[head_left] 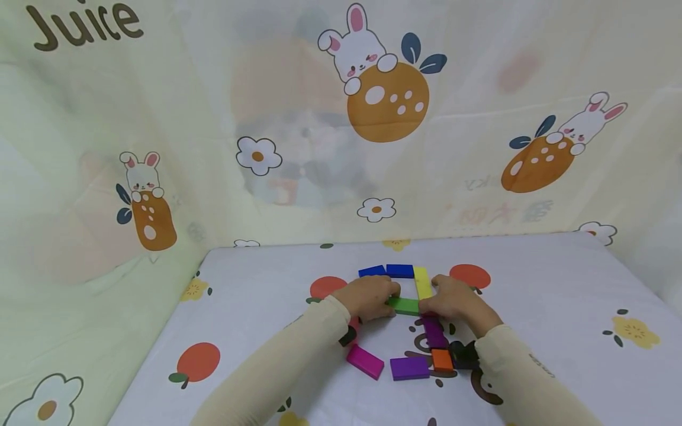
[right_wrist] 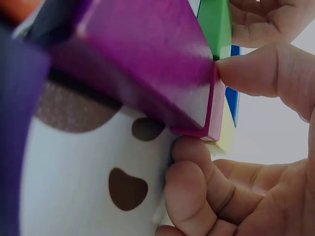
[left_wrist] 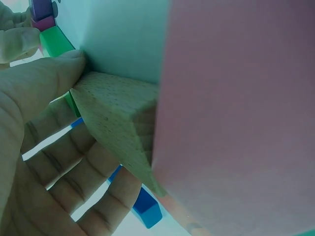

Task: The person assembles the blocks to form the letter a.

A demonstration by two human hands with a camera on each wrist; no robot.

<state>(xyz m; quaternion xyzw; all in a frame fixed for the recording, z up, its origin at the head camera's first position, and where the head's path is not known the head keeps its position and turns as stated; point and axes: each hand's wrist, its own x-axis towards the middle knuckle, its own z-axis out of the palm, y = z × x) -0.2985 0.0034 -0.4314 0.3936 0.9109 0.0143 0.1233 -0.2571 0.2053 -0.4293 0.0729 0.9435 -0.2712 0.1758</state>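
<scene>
My left hand (head_left: pixel 367 296) is at the left end of a green block (head_left: pixel 405 306). In the left wrist view its thumb and fingers hold a plain wooden block (left_wrist: pixel 113 110), which the hand hides in the head view. My right hand (head_left: pixel 453 302) is at the green block's other end, beside a yellow block (head_left: pixel 422 283). In the right wrist view its thumb and forefinger pinch a small pink block (right_wrist: pixel 215 115), between the purple block (head_left: pixel 435 333) and the green and yellow ones. A large blurred pink surface (left_wrist: pixel 236 118) fills the left wrist view's right side.
Two blue blocks, one of them nearer the yellow block (head_left: pixel 399 271), lie at the back. Toward the front are an orange block (head_left: pixel 442 360), a violet block (head_left: pixel 409 368) and a magenta block (head_left: pixel 365 361). A printed cloth (head_left: pixel 256 296) covers the table; a curtain (head_left: pixel 298 118) hangs behind.
</scene>
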